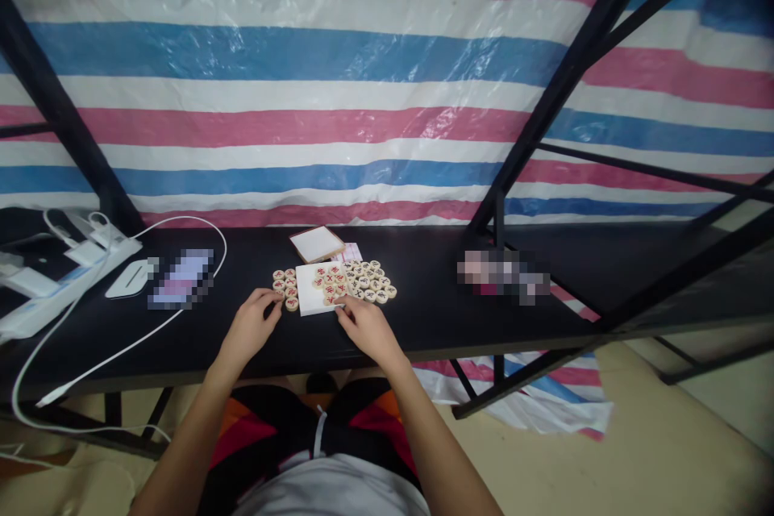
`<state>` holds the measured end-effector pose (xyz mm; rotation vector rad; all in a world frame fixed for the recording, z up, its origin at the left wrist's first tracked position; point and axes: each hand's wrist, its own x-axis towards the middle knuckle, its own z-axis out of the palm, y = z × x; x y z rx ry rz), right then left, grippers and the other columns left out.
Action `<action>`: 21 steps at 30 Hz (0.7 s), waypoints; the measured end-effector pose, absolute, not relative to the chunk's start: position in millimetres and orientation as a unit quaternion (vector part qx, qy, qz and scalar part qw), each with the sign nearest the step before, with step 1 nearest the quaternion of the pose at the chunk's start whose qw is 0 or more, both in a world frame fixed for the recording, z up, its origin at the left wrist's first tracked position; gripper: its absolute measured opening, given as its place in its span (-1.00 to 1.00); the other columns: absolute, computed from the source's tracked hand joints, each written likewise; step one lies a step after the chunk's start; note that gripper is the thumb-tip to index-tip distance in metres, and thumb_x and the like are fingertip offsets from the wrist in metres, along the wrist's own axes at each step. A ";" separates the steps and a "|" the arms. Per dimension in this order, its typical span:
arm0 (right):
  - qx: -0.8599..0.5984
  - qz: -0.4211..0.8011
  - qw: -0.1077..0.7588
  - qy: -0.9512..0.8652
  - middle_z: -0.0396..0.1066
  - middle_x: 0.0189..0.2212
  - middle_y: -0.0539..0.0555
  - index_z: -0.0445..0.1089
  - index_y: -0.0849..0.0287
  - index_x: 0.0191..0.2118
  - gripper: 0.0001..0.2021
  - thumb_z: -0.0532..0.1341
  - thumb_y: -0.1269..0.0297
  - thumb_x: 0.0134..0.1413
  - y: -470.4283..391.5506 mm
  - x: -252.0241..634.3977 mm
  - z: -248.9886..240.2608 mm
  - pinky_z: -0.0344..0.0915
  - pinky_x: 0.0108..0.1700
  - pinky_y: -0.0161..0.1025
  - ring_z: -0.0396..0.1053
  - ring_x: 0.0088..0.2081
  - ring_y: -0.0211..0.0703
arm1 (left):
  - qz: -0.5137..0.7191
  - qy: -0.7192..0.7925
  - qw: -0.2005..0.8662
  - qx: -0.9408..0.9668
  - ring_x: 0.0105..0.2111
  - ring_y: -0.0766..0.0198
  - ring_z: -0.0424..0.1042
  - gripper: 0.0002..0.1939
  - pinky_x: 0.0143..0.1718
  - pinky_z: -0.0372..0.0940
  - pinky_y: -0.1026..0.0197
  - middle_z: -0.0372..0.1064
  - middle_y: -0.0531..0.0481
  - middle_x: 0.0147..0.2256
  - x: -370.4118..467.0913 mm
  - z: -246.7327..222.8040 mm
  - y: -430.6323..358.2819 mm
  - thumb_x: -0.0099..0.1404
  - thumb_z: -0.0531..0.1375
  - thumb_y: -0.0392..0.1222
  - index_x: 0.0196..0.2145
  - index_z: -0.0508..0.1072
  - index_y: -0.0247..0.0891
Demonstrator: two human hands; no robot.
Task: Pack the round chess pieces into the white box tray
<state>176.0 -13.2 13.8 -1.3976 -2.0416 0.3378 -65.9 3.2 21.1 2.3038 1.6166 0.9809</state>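
While the left hand's (256, 326) half-curled fingers touch the edge of round, red-marked discs (291, 291), the right hand's (366, 326) loosely bent fingers meet the flat white box (310, 296); their grip is indeterminable.

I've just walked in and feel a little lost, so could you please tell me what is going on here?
Someone at a black table has both hands among round game pieces. The left hand is at the red-marked pieces left of a white tray; the right hand is at its near right corner. The tray carries more red-marked pieces; dark-marked ones sit to its right.
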 end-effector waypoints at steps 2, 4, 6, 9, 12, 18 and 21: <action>-0.530 0.128 0.318 -0.776 0.40 -0.48 0.00 0.37 0.14 -0.13 -0.77 0.02 0.30 0.18 -14.0 175.9 14.6 0.21 -0.24 -0.33 0.37 -0.38 -0.22 | 0.326 0.542 0.078 0.770 -0.15 0.20 0.38 -0.75 -0.02 0.25 0.14 0.34 -0.09 -0.18 -65.4 22.9 2.3 0.28 0.01 -0.16 -0.23 0.45 -0.24; -0.529 0.127 0.315 -0.777 0.40 -0.49 -0.01 0.36 0.13 -0.10 -0.76 0.02 0.29 0.19 -14.4 175.8 15.0 0.21 -0.26 -0.33 0.37 -0.40 -0.22 | 0.335 0.545 0.070 0.766 -0.15 0.19 0.36 -0.76 -0.02 0.23 0.14 0.34 -0.08 -0.19 -62.6 24.2 -0.3 0.27 0.02 -0.17 -0.23 0.45 -0.23; -0.531 0.126 0.311 -0.778 0.40 -0.50 -0.01 0.36 0.13 -0.09 -0.75 0.02 0.29 0.19 -14.1 175.8 14.5 0.21 -0.27 -0.33 0.37 -0.42 -0.22 | 0.354 0.538 0.077 0.761 -0.16 0.19 0.36 -0.76 -0.05 0.25 0.15 0.35 -0.07 -0.21 -55.4 25.1 -5.0 0.28 0.02 -0.16 -0.25 0.46 -0.23; -0.532 0.125 0.309 -0.778 0.42 -0.47 0.00 0.38 0.13 -0.11 -0.75 0.02 0.28 0.19 -12.7 176.0 12.8 0.22 -0.25 -0.33 0.39 -0.40 -0.22 | 0.359 0.499 0.112 0.781 -0.21 0.23 0.37 -0.77 -0.12 0.26 0.20 0.38 -0.05 -0.26 -36.8 26.7 -12.2 0.29 0.01 -0.20 -0.30 0.46 -0.23; -0.531 0.125 0.311 -0.779 0.44 -0.43 0.03 0.39 0.14 -0.12 -0.75 0.02 0.30 0.19 -11.6 176.4 12.0 0.22 -0.23 -0.33 0.40 -0.37 -0.22 | 0.316 0.484 0.070 0.813 -0.21 0.19 0.35 -0.77 -0.11 0.22 0.15 0.40 -0.06 -0.29 -15.6 32.9 -9.6 0.28 0.02 -0.22 -0.31 0.47 -0.23; -0.522 0.120 0.310 -0.785 0.44 -0.45 0.02 0.39 0.14 -0.13 -0.76 0.02 0.32 0.18 -12.0 176.8 14.3 0.21 -0.25 -0.33 0.39 -0.38 -0.21 | 0.174 0.543 -0.045 0.820 -0.17 0.04 0.32 -0.72 -0.13 0.14 0.03 0.44 -0.16 -0.23 10.8 56.2 29.2 0.29 0.00 -0.18 -0.21 0.48 -0.24; -0.524 0.118 0.312 -0.784 0.45 -0.44 0.03 0.40 0.15 -0.15 -0.77 0.02 0.32 0.18 -12.2 177.0 14.8 0.21 -0.27 -0.34 0.39 -0.39 -0.22 | 0.106 0.550 -0.035 0.827 -0.21 -0.01 0.35 -0.74 -0.19 0.14 0.04 0.47 -0.19 -0.31 15.7 58.2 43.4 0.24 0.03 -0.20 -0.23 0.49 -0.25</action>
